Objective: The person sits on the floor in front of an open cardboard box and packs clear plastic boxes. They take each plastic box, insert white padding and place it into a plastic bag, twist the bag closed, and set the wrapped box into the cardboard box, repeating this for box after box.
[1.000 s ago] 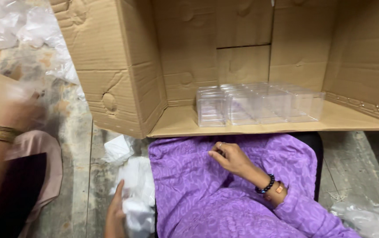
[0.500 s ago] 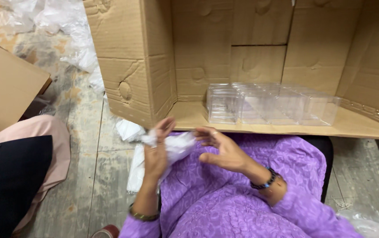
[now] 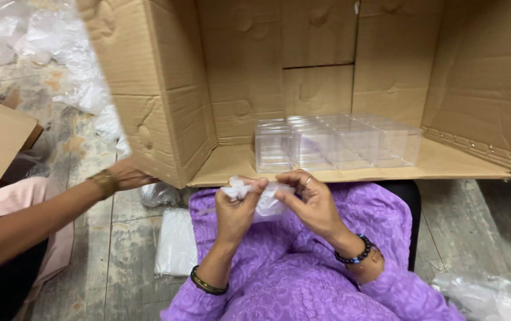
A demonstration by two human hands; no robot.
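Likely a packing workshop — big cardboard carton (image 3: pixel 237 89), clear plastic boxes (image 3: pixel 336 142), loose wrap (image 3: pixel 47 41) on floor.

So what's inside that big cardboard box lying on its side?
Inside the cardboard box, a row of clear plastic boxes stands on its lower wall. Whether they hold anything cannot be told.

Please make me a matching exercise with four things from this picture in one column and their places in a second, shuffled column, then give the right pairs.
Things:
1. clear boxes
2. plastic bag
3. beaded bracelet
4. other person's arm

Places:
A. on the right wrist
B. reaching in from the left, hand beside the carton
C. in a row inside the carton lying on its side
D. between the left hand and right hand, over the purple lap

Pairs: 1-C, 2-D, 3-A, 4-B
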